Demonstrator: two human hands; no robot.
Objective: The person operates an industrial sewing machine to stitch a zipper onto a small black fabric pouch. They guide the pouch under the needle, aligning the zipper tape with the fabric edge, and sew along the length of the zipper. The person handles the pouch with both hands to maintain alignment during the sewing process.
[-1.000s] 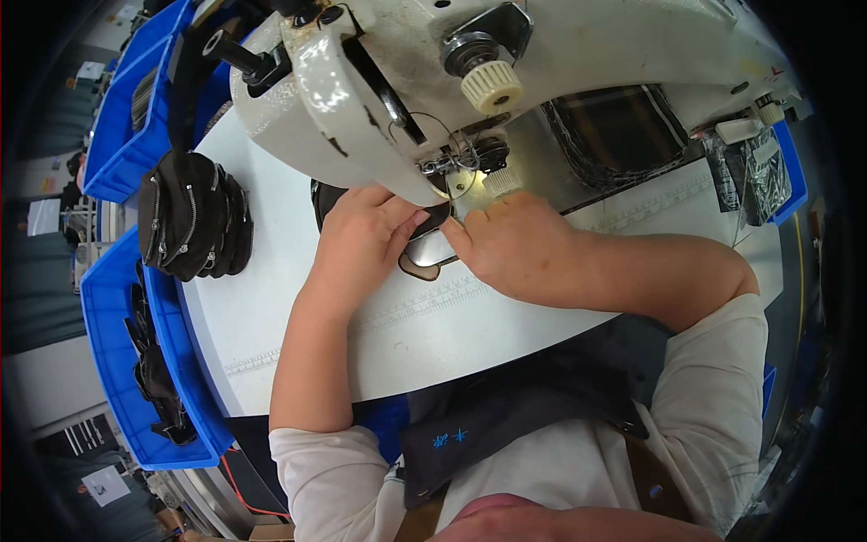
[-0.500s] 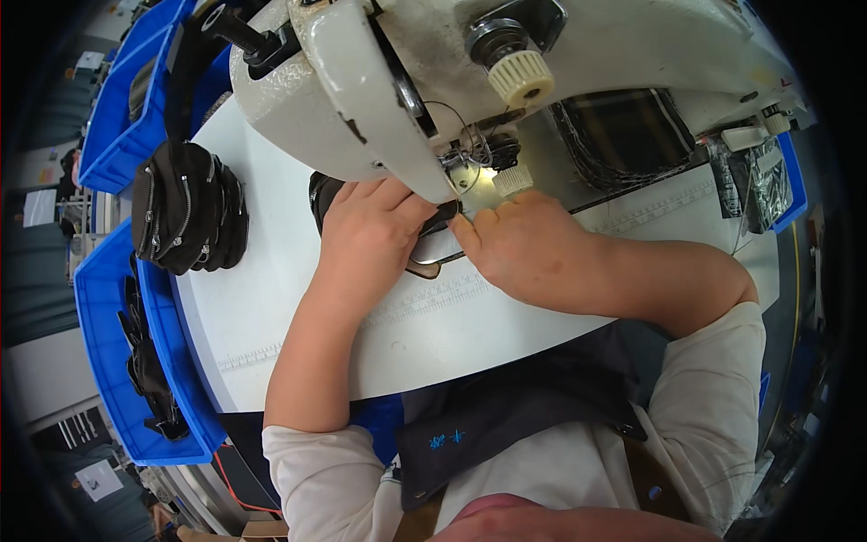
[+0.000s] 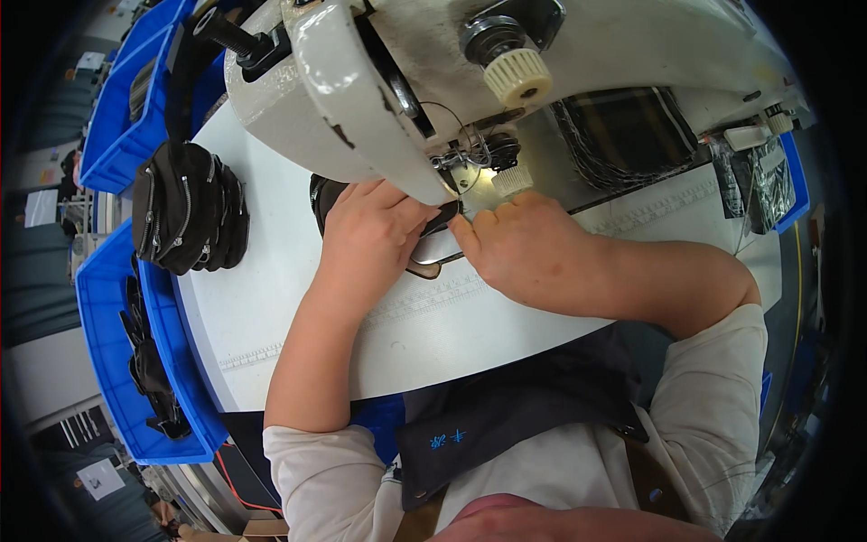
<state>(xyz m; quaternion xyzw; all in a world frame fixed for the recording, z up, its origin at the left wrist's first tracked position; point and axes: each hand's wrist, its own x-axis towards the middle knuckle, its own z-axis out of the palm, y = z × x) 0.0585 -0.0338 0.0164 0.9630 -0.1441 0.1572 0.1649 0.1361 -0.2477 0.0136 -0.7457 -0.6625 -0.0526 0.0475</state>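
Observation:
Under the needle area of a white sewing machine (image 3: 339, 99) lies a dark fabric piece (image 3: 442, 219), with part of it showing left of my left hand. My left hand (image 3: 372, 230) presses on this piece, its fingers bent and close together over the fabric. Close to the needle, my right hand (image 3: 524, 248) pinches the edge of the same piece between thumb and curled fingers. Both hands almost meet in front of the presser foot, and they hide much of the fabric. A small lamp lights the spot.
Left on the white table (image 3: 271, 307) stands a stack of dark zippered pouches (image 3: 190, 208). Blue bins (image 3: 108, 325) flank the table's left side, one with dark pieces inside. Behind the needle lies a pile of dark fabric panels (image 3: 623, 135). Clear plastic packets (image 3: 759, 181) sit at right.

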